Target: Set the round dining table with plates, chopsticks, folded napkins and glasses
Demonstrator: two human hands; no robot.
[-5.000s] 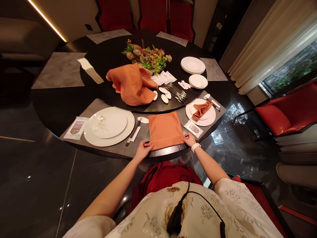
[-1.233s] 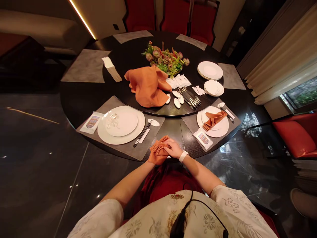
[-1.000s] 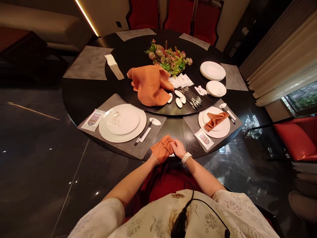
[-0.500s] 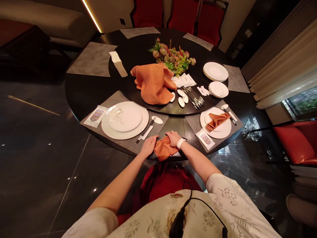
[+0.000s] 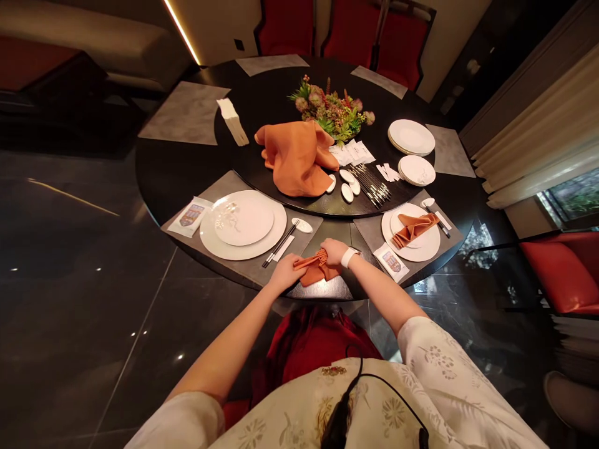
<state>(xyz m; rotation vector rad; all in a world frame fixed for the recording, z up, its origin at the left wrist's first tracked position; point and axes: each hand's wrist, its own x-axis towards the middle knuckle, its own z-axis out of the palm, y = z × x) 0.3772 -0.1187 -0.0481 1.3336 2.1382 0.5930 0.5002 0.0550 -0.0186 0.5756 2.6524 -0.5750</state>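
An orange cloth napkin (image 5: pixel 320 272), gathered in narrow pleats, is between my hands at the table's near edge. My left hand (image 5: pixel 286 274) is closed on its left side, where a folded strip sticks out past the fingers. My right hand (image 5: pixel 335 251), with a white band at the wrist, grips the pleated upper right part. The loose lower part of the cloth lies on the dark tabletop. Left of my hands are stacked white plates (image 5: pixel 276 244), with chopsticks (image 5: pixel 281 243) and a small white oval dish (image 5: pixel 302 226) beside them.
At right, a setting holds a folded orange napkin (image 5: pixel 414 229) on plates. The raised turntable bears a heap of orange cloth (image 5: pixel 294 159), a flower arrangement (image 5: pixel 334 109), a chopstick bundle (image 5: pixel 369 185) and plate stacks (image 5: pixel 412 137). A red chair (image 5: pixel 556 274) stands at right.
The napkin has been drawn up into a tighter bunch, its lower part now further from the edge. My left hand has closed round a pleated end. The view has shifted slightly.
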